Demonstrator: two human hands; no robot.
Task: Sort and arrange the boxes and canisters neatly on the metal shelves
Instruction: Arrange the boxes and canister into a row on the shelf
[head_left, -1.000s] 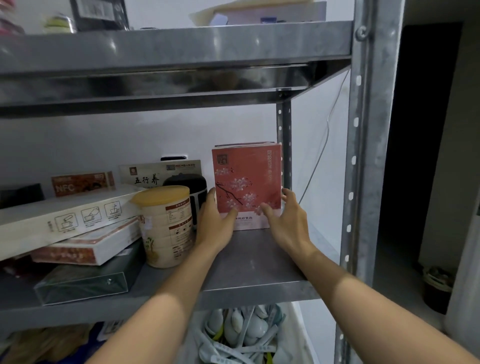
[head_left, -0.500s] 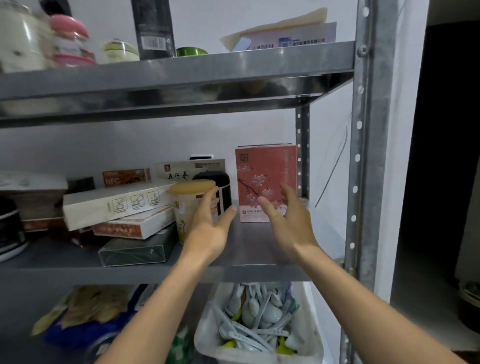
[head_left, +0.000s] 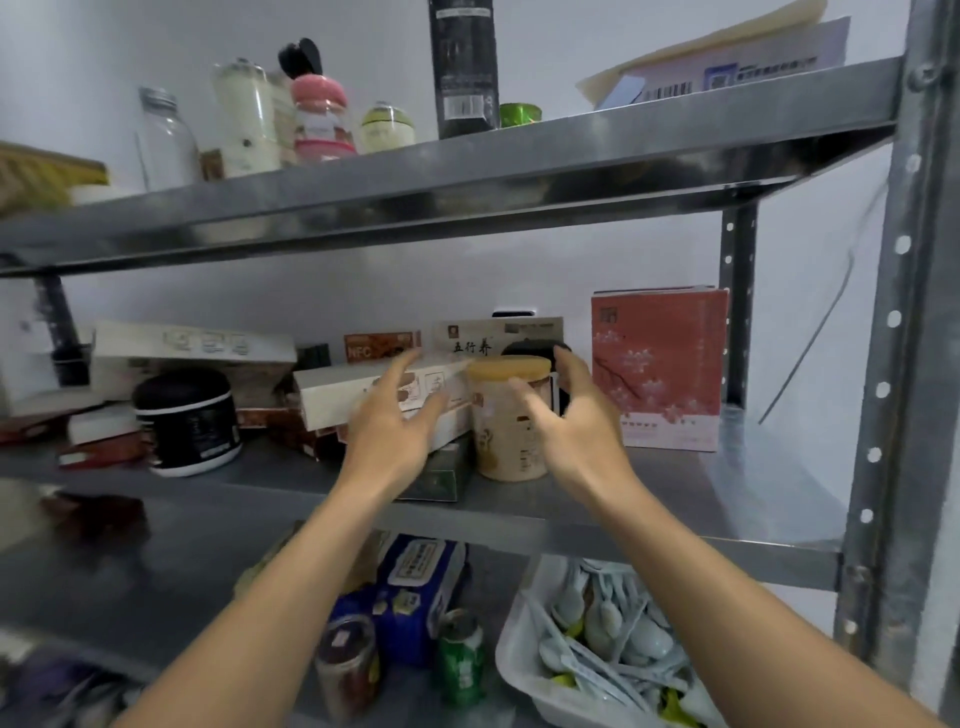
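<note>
On the middle shelf (head_left: 675, 525), near its front edge and a little right of centre: beige canister (head_left: 501, 447) with a tan lid, upright, long axis vertical, base on the metal. Crowded on its left by a slanting stack of boxes: long white box (head_left: 353, 395) leaning at lid height, green box (head_left: 441, 478) flat beneath, right by the canister's foot; touching or not, cannot tell. Directly behind, a dark canister (head_left: 535, 347), mostly hidden. Toward the shelf's right end, well apart, pink blossom box (head_left: 660, 364) upright beside the rear post (head_left: 737, 312)

Both hands up in front of the shelf, palms turned toward each other, holding nothing. Over the white box's end, just left of the canister, left hand (head_left: 389, 436): fingers spread and nearly straight. On the other side, right hand (head_left: 576, 436): fingers loosely arched, overlapping the canister's right flank in this view; contact unclear. Canister thus straight ahead between the two palms, nearer the right one

Likely step: closing in from both sides for a lift. Calls for a hold across the round body, below the lid, then a straight rise. Risk: nudging the leaning white box and tipping the stack
</note>
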